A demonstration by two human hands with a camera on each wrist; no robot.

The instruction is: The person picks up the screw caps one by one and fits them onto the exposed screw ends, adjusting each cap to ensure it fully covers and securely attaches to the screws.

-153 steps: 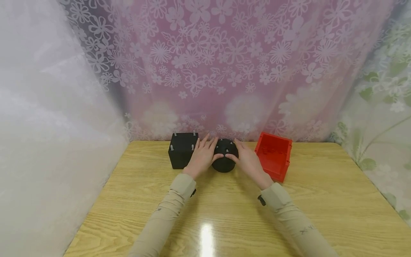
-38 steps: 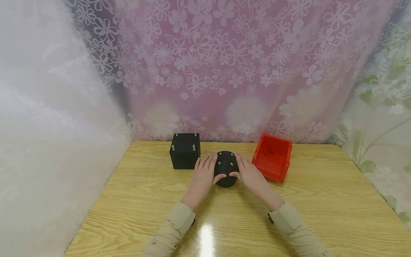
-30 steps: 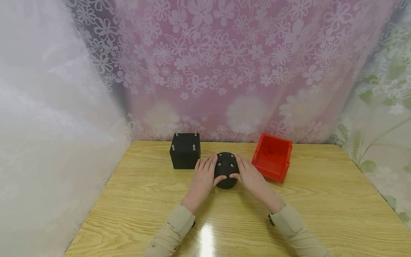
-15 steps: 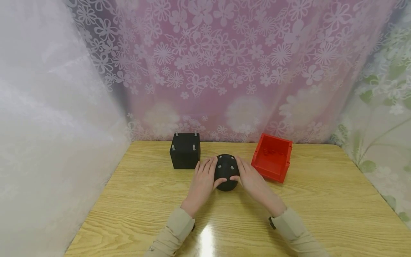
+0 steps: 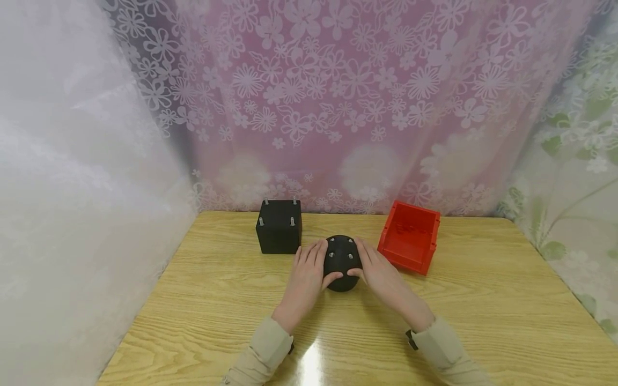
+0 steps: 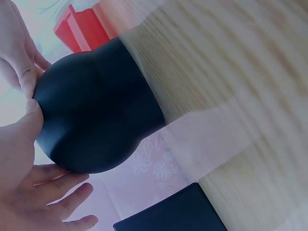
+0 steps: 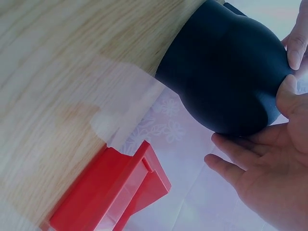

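Observation:
A black, round-bodied object (image 5: 341, 264) with a narrower cylindrical base stands between my two hands. Several small metal pegs stick up from its top in the head view. From the left, my left hand (image 5: 305, 281) grips its side, thumb over the near face. My right hand (image 5: 386, 281) does the same from the right, and the two thumb tips nearly meet. In the left wrist view the smooth black body (image 6: 91, 106) widens above the base, whose flat edge is right at the tabletop. The right wrist view shows fingertips of the right hand (image 7: 269, 159) against the bulge.
To the left, near the back edge, sits a black box (image 5: 279, 228) with metal pegs at its top corners. A red plastic bin (image 5: 407, 262), open at the top, stands to the right. The wooden table (image 5: 203, 300) meets a pink floral curtain (image 5: 309, 107) behind.
Both hands have brought the black round-bodied object from near the table's back edge toward me, still creeping closer over the last second. The black box and red bin stay put.

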